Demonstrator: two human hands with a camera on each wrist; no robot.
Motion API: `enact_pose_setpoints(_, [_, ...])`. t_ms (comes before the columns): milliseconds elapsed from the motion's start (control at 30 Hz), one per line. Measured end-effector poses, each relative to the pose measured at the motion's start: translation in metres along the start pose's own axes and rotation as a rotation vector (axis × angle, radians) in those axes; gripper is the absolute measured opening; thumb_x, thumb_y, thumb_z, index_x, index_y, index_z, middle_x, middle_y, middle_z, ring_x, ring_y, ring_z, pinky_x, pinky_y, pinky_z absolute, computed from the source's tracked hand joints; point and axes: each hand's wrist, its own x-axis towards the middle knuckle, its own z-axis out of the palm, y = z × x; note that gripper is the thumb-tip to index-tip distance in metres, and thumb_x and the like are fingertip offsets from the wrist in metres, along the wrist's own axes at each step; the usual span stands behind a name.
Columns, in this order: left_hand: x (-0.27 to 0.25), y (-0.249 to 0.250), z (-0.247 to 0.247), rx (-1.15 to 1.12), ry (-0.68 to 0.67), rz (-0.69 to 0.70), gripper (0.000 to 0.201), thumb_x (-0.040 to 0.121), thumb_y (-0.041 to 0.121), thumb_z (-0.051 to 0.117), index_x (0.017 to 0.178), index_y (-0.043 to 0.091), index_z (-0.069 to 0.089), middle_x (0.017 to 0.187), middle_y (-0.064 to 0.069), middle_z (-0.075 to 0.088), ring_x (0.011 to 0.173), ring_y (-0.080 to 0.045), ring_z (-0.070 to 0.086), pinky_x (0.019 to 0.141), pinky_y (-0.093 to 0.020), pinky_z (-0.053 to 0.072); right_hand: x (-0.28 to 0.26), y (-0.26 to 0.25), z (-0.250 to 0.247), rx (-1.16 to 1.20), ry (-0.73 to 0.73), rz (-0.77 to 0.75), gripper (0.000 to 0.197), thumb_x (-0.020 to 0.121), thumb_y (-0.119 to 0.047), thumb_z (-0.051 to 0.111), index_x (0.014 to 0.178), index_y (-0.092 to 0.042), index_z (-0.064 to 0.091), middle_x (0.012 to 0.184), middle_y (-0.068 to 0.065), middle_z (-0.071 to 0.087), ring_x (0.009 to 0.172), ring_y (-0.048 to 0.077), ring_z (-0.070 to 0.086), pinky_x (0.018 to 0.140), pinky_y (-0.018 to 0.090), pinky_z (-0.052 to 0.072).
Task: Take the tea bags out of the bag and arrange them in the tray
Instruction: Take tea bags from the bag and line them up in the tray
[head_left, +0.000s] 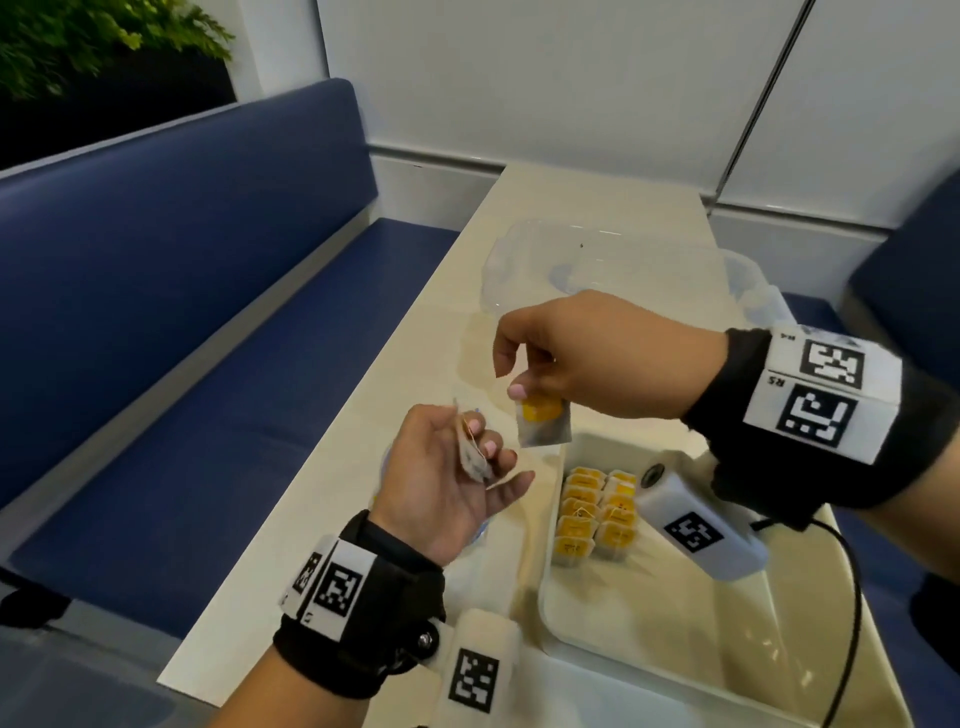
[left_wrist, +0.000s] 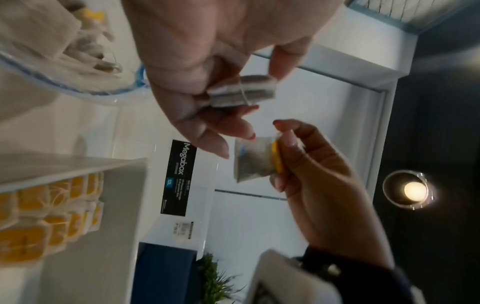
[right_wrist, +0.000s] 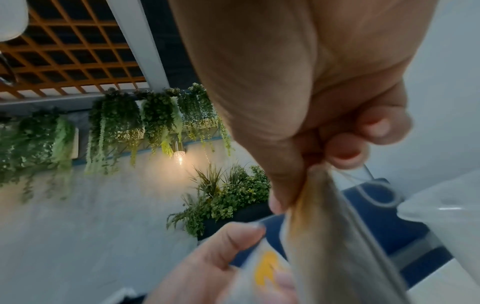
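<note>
My right hand (head_left: 587, 358) pinches one tea bag (head_left: 544, 427) above the tray's (head_left: 582, 631) far-left corner — my left hand (head_left: 457, 478) grips more tea bags (head_left: 470, 452) just beside it, over the table edge.

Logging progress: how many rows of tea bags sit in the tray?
2 rows: left row along the tray's left wall, right row beside it, partly hidden by the wrist camera.

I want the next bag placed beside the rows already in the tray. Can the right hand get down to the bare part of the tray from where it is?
Probably yes. The right hand pinches a tea bag just above the tray, and nothing lies between; the left hand is off to the side.
</note>
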Motion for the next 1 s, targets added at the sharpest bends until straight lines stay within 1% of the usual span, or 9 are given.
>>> enact_pose_setpoints(100, [0.003, -0.013, 0.006, 0.091, -0.087, 0.045, 0.024, 0.065, 0.040, 0.067, 0.065, 0.020, 0.053, 0.075, 0.000, 0.062, 0.074, -0.016, 0.064, 0.070, -0.036, 0.053, 0.002, -0.004, -0.007, -0.068, -0.015, 0.035, 0.017, 0.087, -0.035, 0.064, 0.100, -0.026, 0.058, 0.071, -0.015, 0.047, 0.064, 0.000, 0.042, 0.059, 0.013, 0.031])
enact_pose_setpoints(200, [0.005, -0.025, 0.014, 0.100, -0.128, 0.131, 0.029, 0.061, 0.023, 0.073, 0.072, 0.020, 0.047, 0.090, -0.004, 0.069, 0.089, -0.017, 0.068, 0.071, -0.035, 0.056, 0.003, -0.008, -0.011, -0.050, -0.012, 0.087, 0.016, 0.085, -0.034, 0.066, 0.096, -0.023, 0.060, 0.070, -0.013, 0.050, 0.061, 0.002, 0.046, 0.055, 0.015, 0.034])
enact_pose_setpoints(300, [0.005, -0.032, 0.020, 0.051, -0.116, 0.135, 0.031, 0.070, 0.007, 0.068, 0.073, 0.020, 0.040, 0.076, -0.003, 0.068, 0.079, -0.016, 0.068, 0.064, -0.030, 0.056, 0.001, -0.009, -0.013, 0.030, -0.025, 0.123, 0.016, 0.085, -0.032, 0.066, 0.092, -0.019, 0.062, 0.065, -0.009, 0.057, 0.050, 0.004, 0.052, 0.050, 0.015, 0.041])
enact_pose_setpoints(467, [0.002, -0.035, 0.027, 0.015, -0.110, 0.139, 0.028, 0.075, 0.006, 0.067, 0.073, 0.019, 0.042, 0.067, 0.000, 0.067, 0.068, -0.010, 0.067, 0.060, -0.025, 0.055, -0.007, -0.003, -0.020, 0.099, -0.061, 0.197, 0.014, 0.086, -0.032, 0.066, 0.092, -0.020, 0.064, 0.074, -0.006, 0.064, 0.057, 0.005, 0.057, 0.049, 0.014, 0.040])
enact_pose_setpoints(600, [0.004, -0.037, 0.028, 0.111, -0.117, 0.193, 0.036, 0.073, 0.003, 0.070, 0.072, 0.021, 0.039, 0.069, 0.001, 0.067, 0.069, -0.011, 0.067, 0.060, -0.025, 0.055, -0.018, 0.009, -0.021, 0.219, -0.102, 0.270, 0.005, 0.083, -0.016, 0.071, 0.084, -0.018, 0.066, 0.051, -0.009, 0.061, 0.042, -0.001, 0.055, 0.037, 0.009, 0.037])
enact_pose_setpoints(733, [0.007, -0.041, 0.025, 0.236, -0.125, 0.220, 0.031, 0.069, 0.010, 0.065, 0.071, 0.021, 0.036, 0.077, 0.000, 0.068, 0.072, -0.013, 0.067, 0.061, -0.027, 0.055, -0.031, 0.023, -0.017, 0.302, -0.098, 0.307, 0.005, 0.078, -0.018, 0.076, 0.078, -0.020, 0.071, 0.053, -0.009, 0.065, 0.051, 0.000, 0.062, 0.052, 0.015, 0.051])
enact_pose_setpoints(833, [0.008, -0.042, 0.019, 0.256, -0.083, 0.193, 0.030, 0.074, 0.013, 0.071, 0.075, 0.020, 0.041, 0.088, -0.002, 0.066, 0.076, -0.014, 0.067, 0.060, -0.029, 0.056, -0.045, 0.037, -0.010, 0.329, -0.077, 0.326, 0.007, 0.077, -0.021, 0.076, 0.074, -0.023, 0.070, 0.054, -0.010, 0.063, 0.051, 0.001, 0.059, 0.051, 0.015, 0.048])
enact_pose_setpoints(900, [0.008, -0.040, 0.012, 0.192, -0.033, 0.163, 0.013, 0.085, 0.022, 0.057, 0.077, 0.018, 0.047, 0.083, 0.000, 0.067, 0.071, -0.014, 0.068, 0.055, -0.029, 0.056, -0.055, 0.048, -0.001, 0.322, -0.079, 0.338, 0.010, 0.076, -0.022, 0.076, 0.070, -0.025, 0.068, 0.052, -0.013, 0.061, 0.049, -0.001, 0.054, 0.050, 0.011, 0.044])
enact_pose_setpoints(1000, [0.009, -0.037, -0.002, 0.151, 0.016, 0.144, 0.025, 0.097, 0.024, 0.035, 0.076, 0.019, 0.049, 0.080, 0.001, 0.069, 0.069, -0.016, 0.069, 0.054, -0.029, 0.056, -0.068, 0.065, 0.019, 0.314, -0.154, 0.375, 0.010, 0.077, -0.022, 0.076, 0.072, -0.024, 0.067, 0.060, -0.013, 0.064, 0.055, 0.002, 0.058, 0.056, 0.015, 0.048])
